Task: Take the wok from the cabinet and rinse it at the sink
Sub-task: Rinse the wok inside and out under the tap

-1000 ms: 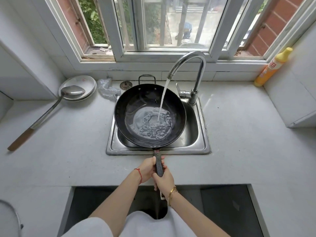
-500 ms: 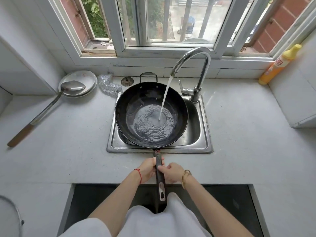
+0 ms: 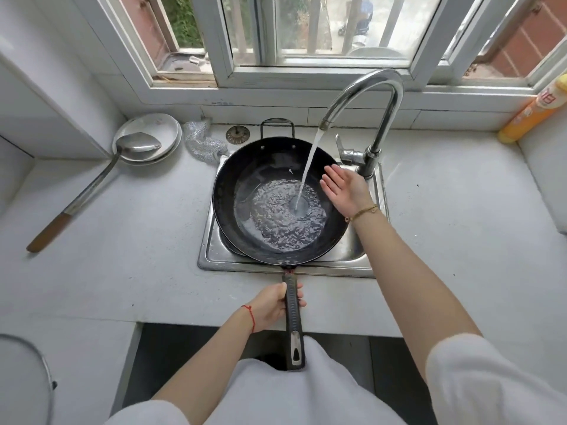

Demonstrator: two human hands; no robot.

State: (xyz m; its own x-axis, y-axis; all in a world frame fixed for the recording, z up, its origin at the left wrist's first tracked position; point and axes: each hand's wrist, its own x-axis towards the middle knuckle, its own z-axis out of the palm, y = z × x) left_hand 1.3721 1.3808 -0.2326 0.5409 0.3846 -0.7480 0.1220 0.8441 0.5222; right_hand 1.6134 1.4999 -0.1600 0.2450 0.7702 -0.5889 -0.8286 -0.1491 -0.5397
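The wok (image 3: 280, 197) sits over the sink (image 3: 365, 259), and water from the tap (image 3: 368, 96) pools inside it. The left hand (image 3: 273, 305) has its grip closed around the wok handle (image 3: 293, 314). The right hand (image 3: 345, 190) is flat with fingers apart over the wok's right rim, beside the stream.

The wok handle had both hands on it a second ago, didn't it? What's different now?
The right hand let go of the wok handle and reached forward; it is now open, over the wok's right rim beside the water stream. The left hand still grips the handle alone. The wok stays on the sink under the running faucet, and more water has pooled inside.
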